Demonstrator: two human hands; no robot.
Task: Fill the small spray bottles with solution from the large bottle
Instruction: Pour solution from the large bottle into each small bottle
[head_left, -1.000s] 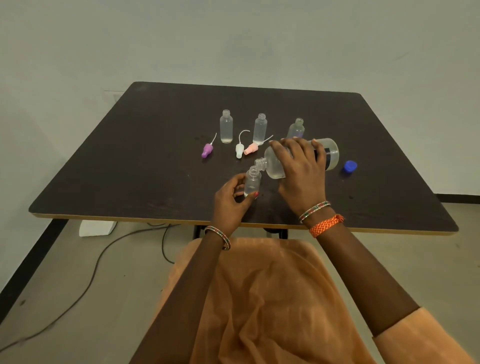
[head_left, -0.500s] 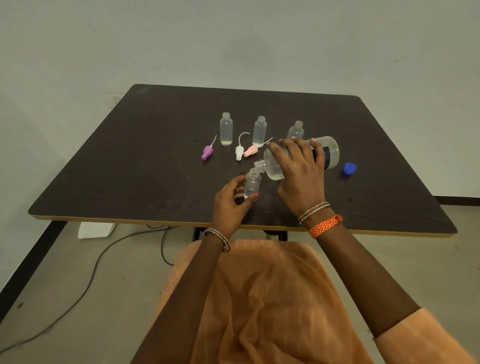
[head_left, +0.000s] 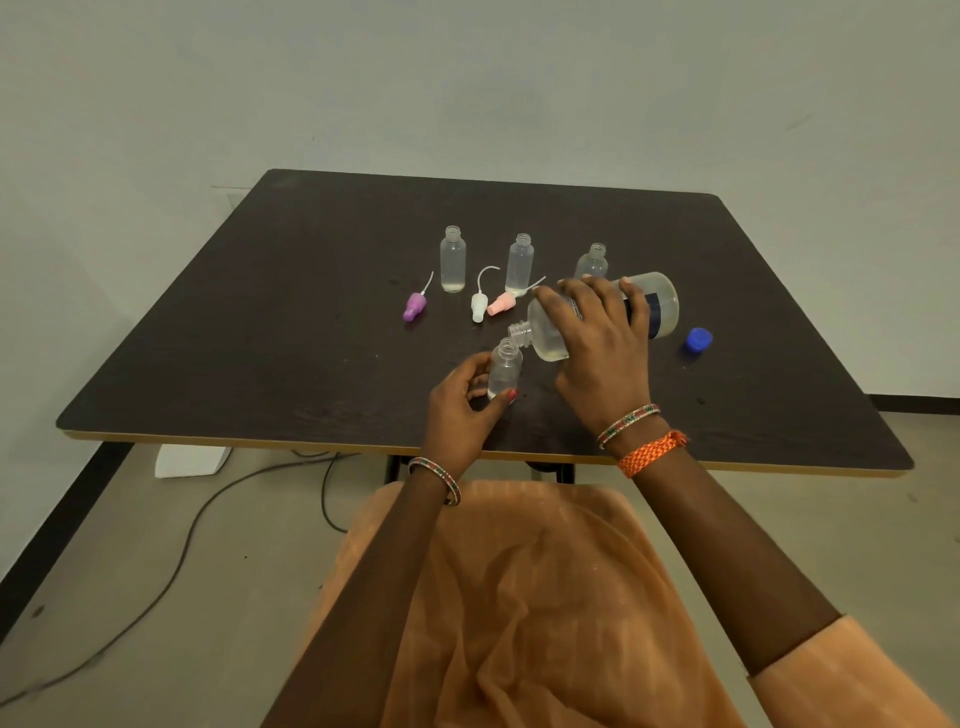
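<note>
Pour in progress, little change over the last second: the large bottle (head_left: 597, 317) has stayed tipped near-horizontal, its mouth just above and to the right of the neck of the held small bottle (head_left: 505, 370); the view crept a bit, hands barely moved. I read that as a steady slow fill, not done yet, with only a shallow pool of liquid showing in the bottom. Left hand (head_left: 460, 410) at 6 o'clock on the tabletop (head_left: 260, 364): fingers (head_left: 506, 397) curled in a light pinch round the base of the small bottle, keeping it upright. Right hand (head_left: 602, 343) just past it toward 3 o'clock: fingers spread wide and wrapped over the large bottle's body, full grip. Blue cap (head_left: 698, 340) lies off at 3 o'clock, apart. Farther out toward 12: purple nozzle (head_left: 414, 306), white nozzle (head_left: 479, 306) and pink nozzle (head_left: 503, 303) lie loose, then three open small bottles (head_left: 453, 259) stand in a row, each with only a little liquid at the bottom, so most of the job is still ahead.
</note>
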